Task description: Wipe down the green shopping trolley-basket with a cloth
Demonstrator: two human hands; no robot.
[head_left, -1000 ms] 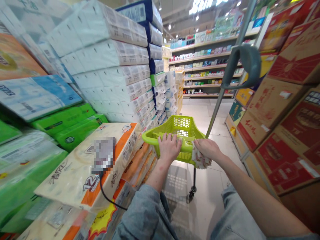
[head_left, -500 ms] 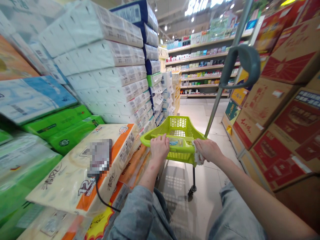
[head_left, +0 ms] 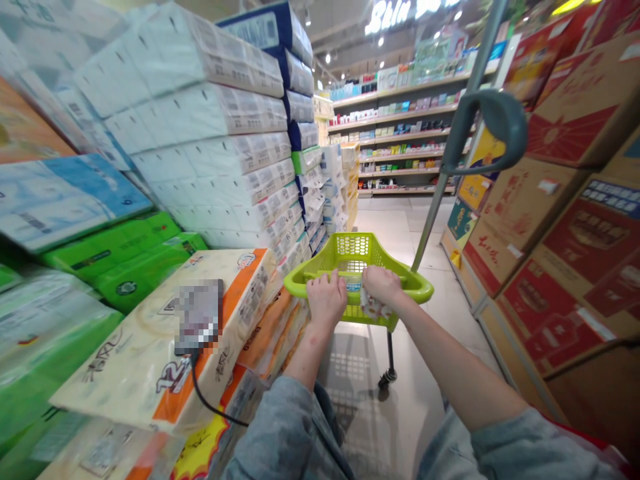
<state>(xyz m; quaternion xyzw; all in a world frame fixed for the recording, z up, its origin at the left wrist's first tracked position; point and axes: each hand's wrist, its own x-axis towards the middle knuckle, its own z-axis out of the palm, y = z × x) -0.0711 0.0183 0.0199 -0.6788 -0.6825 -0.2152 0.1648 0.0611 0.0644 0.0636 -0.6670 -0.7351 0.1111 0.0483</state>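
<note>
A lime-green plastic shopping basket (head_left: 415, 288) on wheels stands in the aisle in front of me. My left hand (head_left: 326, 299) grips its near rim with the fingers curled over the edge. Beside it, my right hand (head_left: 381, 285) presses a white patterned cloth (head_left: 373, 308) against the same rim, close to a small blue label. The basket's grey pull handle (head_left: 493, 127) rises on a metal pole at the upper right.
Stacks of tissue packs (head_left: 210, 133) wall the left side, with an orange-and-cream pack (head_left: 150, 353) nearest me bearing a blurred dark item and a black cable. Red and brown cartons (head_left: 565, 220) line the right. Store shelves (head_left: 400, 127) stand far down the tiled aisle.
My right hand has slid the cloth left along the near rim, from the right corner to the middle. My left hand shifted slightly along the rim and stays gripped.
</note>
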